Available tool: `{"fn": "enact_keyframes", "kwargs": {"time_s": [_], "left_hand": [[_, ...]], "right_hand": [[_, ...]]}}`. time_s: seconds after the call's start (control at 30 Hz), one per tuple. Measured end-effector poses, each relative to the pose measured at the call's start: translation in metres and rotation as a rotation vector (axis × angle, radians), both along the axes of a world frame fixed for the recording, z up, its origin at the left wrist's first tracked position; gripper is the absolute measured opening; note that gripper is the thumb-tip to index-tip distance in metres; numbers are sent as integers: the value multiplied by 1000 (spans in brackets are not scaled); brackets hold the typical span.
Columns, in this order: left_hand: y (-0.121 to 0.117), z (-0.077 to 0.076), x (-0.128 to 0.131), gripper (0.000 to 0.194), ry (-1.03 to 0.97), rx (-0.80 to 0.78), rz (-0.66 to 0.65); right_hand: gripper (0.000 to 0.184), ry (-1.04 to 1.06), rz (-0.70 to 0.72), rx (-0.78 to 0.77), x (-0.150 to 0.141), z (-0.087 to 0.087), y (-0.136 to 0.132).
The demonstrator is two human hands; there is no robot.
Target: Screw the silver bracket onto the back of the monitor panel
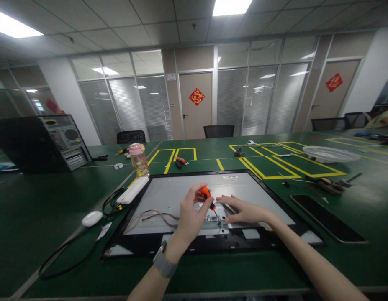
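Note:
My left hand, with a grey-banded watch at the wrist, is closed around the orange handle of a screwdriver. Its shaft points down at the lower middle of a flat display panel, beside small connectors on a board partly covered by my hands. Whether the tip sits in a screw is too small to tell. My right hand lies over the panel just right of the screwdriver, fingers stretched out, holding nothing visible. Thin wires run left from the board across the grey panel, which has a black frame.
Left of the panel are a white power strip, a white mouse, black cables, a pink-lidded bottle and a computer case. A dark flat slab, tools and a white round fan grille lie to the right.

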State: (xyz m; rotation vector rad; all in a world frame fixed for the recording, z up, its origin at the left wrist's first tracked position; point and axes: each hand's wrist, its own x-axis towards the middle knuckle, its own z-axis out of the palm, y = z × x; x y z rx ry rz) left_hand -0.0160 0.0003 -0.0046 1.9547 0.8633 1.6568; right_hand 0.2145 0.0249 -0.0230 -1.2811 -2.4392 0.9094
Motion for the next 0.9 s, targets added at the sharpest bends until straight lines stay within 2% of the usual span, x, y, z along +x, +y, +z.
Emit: {"fn": "enact_keyframes", "kwargs": {"time_s": [0.6,0.9], "left_hand": [[-1,1,2,29,42,-16,-2],[0,0,2,29,54,-5,29]], "right_hand": [[82,-11,-6,-18,-3,6,-3],[81,2,1,-4,0,1,0]]}}
